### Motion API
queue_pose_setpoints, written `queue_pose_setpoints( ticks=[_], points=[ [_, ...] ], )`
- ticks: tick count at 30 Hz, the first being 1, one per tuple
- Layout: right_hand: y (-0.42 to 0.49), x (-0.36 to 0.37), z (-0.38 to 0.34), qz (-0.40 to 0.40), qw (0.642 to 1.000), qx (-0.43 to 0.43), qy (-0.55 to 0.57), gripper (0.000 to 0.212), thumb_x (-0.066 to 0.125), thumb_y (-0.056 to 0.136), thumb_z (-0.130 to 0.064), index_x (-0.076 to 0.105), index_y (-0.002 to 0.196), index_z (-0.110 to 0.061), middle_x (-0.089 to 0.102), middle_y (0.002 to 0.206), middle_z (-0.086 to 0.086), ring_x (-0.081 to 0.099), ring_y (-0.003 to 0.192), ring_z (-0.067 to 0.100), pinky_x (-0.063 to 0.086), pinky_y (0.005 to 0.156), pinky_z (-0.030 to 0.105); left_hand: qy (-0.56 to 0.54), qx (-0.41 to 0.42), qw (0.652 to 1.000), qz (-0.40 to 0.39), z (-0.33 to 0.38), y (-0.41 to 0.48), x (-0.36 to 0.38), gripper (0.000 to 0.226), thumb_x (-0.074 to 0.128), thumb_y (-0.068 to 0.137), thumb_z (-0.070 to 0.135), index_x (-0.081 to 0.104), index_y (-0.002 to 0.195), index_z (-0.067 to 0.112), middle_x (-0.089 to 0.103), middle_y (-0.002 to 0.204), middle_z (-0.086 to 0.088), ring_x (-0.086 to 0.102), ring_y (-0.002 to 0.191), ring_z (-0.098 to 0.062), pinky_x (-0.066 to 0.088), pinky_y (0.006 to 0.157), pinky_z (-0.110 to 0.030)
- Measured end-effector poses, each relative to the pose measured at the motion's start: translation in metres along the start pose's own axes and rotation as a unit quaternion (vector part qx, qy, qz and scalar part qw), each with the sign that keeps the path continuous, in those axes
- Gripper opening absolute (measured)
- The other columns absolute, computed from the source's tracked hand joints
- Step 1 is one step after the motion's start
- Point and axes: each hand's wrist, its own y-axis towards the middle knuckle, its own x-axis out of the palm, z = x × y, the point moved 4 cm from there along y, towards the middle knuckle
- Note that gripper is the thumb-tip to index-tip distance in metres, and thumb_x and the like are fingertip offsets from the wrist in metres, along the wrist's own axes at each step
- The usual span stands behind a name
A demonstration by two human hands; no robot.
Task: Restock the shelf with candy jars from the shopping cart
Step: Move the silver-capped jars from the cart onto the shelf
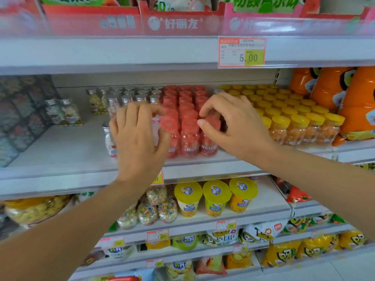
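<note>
Here my left hand [140, 138] curls round a pink-capped jar [168, 124] at the shelf [60, 155] front; my right hand [229, 126] pinches the red-capped jar [209, 144] beside the yellow jars [294, 126]; light, slick plastic, I judge; better held round the body.

"5.00" on price tag [241, 52]; "好丽友" on red carton [172, 23].

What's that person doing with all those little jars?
A person is filling a shop shelf with candy jars. The left hand grips the front-left red jar, and the right hand pinches the lid of the front-right red jar, both at the front of the red-lidded rows. Silver-lidded jars stand to their left, yellow-lidded jars to their right. The shopping cart isn't in view.
</note>
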Motion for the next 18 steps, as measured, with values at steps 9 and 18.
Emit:
queue_pose_setpoints(
  ticks=[9,18],
  points=[
    [0.074,0.091,-0.103,-0.084,0.995,-0.036,0.047,0.038,0.058,0.087,-0.039,0.058,0.119,-0.018,0.062,0.116,0.000,0.057,0.105,0.022,0.040,0.087,0.037,0.022,-0.220,0.963,-0.153,-0.151,-0.029,-0.047,0.027,0.055,0.091,0.016,0.054,0.117,0.014,0.056,0.115,-0.005,0.046,0.110,-0.025,0.032,0.090,-0.033],
    [0.104,0.139,-0.115,-0.228,0.973,0.024,-0.027,0.041,0.073,0.081,-0.038,0.063,0.119,-0.028,0.069,0.114,-0.003,0.061,0.106,0.020,0.041,0.092,0.032,-0.055,-0.081,0.921,-0.378,-0.155,-0.019,-0.032,0.040,0.043,0.100,0.033,0.045,0.139,0.027,0.059,0.130,0.001,0.055,0.115,-0.021,0.043,0.094,-0.036]
  ],
)
